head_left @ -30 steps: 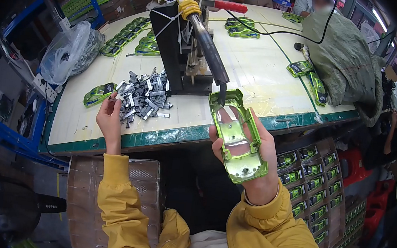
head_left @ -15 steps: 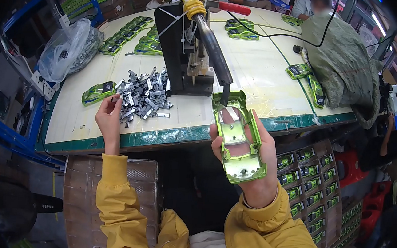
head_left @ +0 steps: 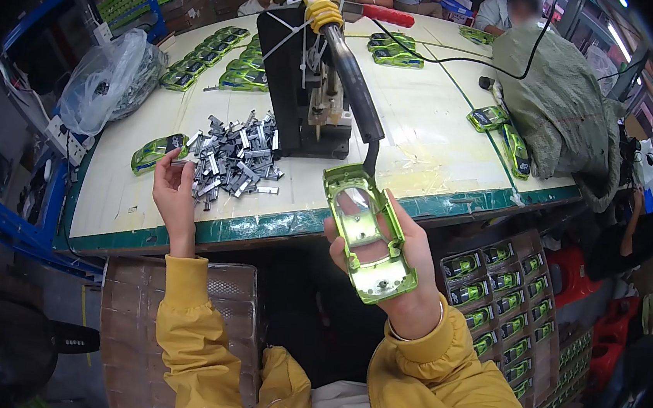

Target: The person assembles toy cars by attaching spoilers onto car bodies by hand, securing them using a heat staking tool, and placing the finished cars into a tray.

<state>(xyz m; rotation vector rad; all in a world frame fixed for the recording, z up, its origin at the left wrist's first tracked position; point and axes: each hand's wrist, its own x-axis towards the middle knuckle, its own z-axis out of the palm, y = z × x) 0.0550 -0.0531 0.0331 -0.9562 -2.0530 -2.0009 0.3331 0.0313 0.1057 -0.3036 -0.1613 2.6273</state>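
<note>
My right hand [head_left: 413, 262] grips a green toy car body [head_left: 363, 234], its hollow inside facing up, just below the dark nozzle [head_left: 371, 157] of the bench machine [head_left: 294, 85]. On the left, my left hand [head_left: 174, 197] pinches a small grey part [head_left: 181, 162] between thumb and fingertips. It is beside a heap of small grey and silver parts [head_left: 241, 158]. Another green car body [head_left: 156, 153] lies on the table just behind my left fingertips.
More green car bodies [head_left: 199, 57] lie in rows across the table [head_left: 426, 135]. A plastic bag [head_left: 108, 84] is at the left, a grey-green cloth [head_left: 556, 107] at the right. Below right stands a compartment tray [head_left: 500, 301] of cars. Other people sit beyond the table.
The car body in my right hand has moved down and left, out from under the nozzle tip. My left hand has shifted slightly left, and the small part now shows between its fingers.
</note>
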